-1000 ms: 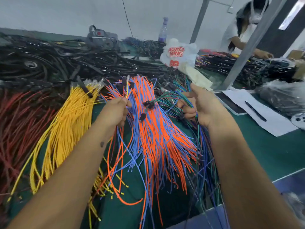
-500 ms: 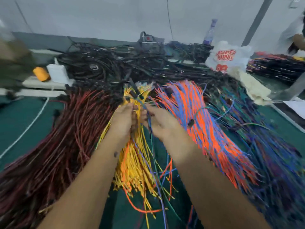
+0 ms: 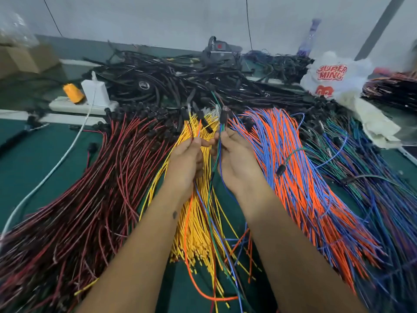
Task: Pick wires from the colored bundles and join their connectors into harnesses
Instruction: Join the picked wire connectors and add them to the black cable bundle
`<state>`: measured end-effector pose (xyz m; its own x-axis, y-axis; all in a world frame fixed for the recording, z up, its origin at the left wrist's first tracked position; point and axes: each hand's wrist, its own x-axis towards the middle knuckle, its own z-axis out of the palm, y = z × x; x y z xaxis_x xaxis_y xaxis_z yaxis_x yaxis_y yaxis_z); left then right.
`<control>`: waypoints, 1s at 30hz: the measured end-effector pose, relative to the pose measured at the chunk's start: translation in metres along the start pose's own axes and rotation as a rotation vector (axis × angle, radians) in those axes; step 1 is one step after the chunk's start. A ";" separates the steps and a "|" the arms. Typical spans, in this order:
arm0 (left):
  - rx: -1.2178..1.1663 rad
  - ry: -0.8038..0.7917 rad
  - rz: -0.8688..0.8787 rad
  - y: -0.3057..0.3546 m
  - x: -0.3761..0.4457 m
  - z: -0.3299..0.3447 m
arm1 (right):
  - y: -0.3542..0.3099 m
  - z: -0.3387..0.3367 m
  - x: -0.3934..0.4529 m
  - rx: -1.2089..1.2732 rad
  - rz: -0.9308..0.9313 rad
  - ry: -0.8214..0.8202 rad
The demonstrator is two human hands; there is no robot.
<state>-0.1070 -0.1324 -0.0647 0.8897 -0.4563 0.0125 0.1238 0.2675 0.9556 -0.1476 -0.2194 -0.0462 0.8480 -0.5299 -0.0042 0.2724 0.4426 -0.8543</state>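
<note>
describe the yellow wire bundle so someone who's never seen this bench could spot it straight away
On the green table, coloured bundles fan out side by side. The yellow bundle lies in the middle, under both forearms, between the red-and-black bundle and the orange-and-blue bundle. It alone is one colour.

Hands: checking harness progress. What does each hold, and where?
Left hand pinches orange-blue wires just below their black connectors; right hand pinches green-blue wires likewise.

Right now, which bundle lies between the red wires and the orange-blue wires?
The yellow bundle, partly hidden beneath both hands, as the head view shows.
</note>
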 end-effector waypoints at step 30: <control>0.144 -0.228 -0.082 0.001 -0.006 0.006 | -0.013 -0.029 0.003 -0.439 -0.055 0.109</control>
<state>-0.1152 -0.1341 -0.0625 0.7558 -0.6546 -0.0161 0.1132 0.1063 0.9879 -0.1618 -0.2474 -0.0500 0.7788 -0.6272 0.0126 0.0773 0.0760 -0.9941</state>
